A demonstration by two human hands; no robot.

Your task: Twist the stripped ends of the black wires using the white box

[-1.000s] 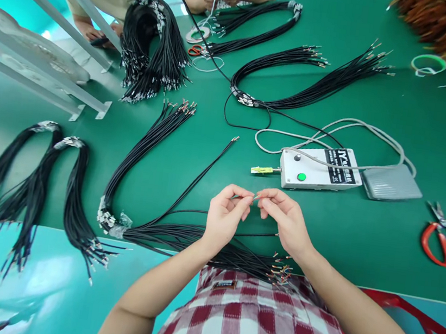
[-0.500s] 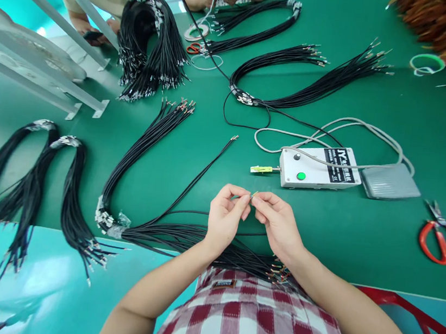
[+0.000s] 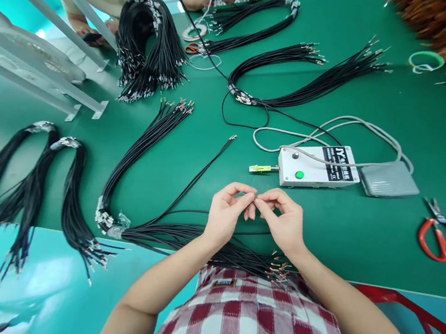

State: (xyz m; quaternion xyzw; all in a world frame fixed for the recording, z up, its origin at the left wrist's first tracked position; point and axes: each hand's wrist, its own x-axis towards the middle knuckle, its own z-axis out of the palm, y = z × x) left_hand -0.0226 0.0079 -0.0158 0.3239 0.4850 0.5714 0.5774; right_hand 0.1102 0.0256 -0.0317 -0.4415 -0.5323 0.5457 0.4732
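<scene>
My left hand (image 3: 226,211) and my right hand (image 3: 282,218) meet fingertip to fingertip above the green table. Both are closed in a pinch on the thin wire end of a black cable, mostly hidden by the fingers. One black cable (image 3: 190,211) runs from the bundle behind my left hand. Below my wrists lies the bundle of black cables (image 3: 173,233), its stripped, coloured wire ends (image 3: 280,269) near my right forearm. Just beyond my hands is a white box (image 3: 308,170) with a green button and a yellow-green clip (image 3: 260,169) at its left end.
A grey foot pedal (image 3: 389,179) adjoins the box. Red-handled pliers (image 3: 436,233) lie at right. More cable bundles (image 3: 244,96) lie further back, others (image 3: 65,142) hang over the left edge. Metal bars (image 3: 54,79) stand at left. Two people work across the table (image 3: 362,229).
My fingertips have closed nearer together, and the coloured wire tip that showed between them is now mostly covered. My right hand has shifted slightly; the objects on the table stay put.
</scene>
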